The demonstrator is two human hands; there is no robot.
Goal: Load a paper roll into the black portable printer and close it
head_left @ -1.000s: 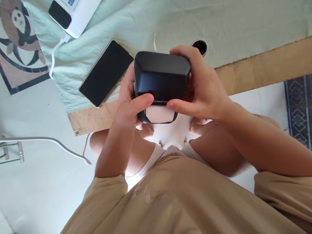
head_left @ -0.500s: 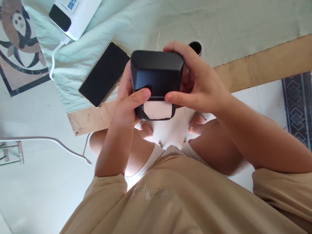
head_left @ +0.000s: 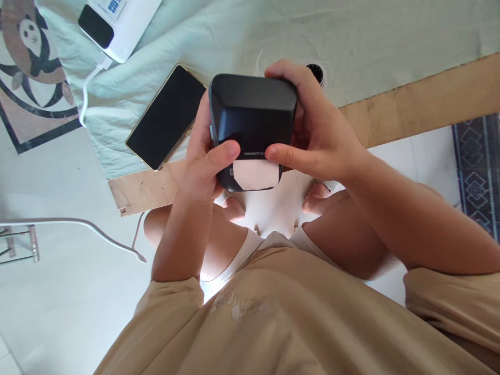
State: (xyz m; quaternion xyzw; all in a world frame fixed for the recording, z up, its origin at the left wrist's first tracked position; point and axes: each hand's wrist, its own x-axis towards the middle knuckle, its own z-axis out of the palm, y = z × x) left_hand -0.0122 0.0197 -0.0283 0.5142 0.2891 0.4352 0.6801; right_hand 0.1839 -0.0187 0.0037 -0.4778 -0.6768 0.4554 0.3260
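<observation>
Between my two hands is a black label printer marked NIIMBOT, held up over the near edge of the cloth-covered table. A pale label covers its lower end. My left hand grips the printer's left side, thumb lying on the front face; its other fingers are hidden behind. From the right, my right hand clasps it with the thumb beside the lettering and the index finger along the upper right corner. Just left of the printer, a phone with a dark screen lies on the table.
A pale green cloth covers the table, with a bare wooden edge along the front. At upper left sits a white device with a white cable plugged in. A round dark-faced object lies behind my right hand.
The printer has tilted slightly and shifted a little up and to the right in my hands. Both hands keep their hold.
</observation>
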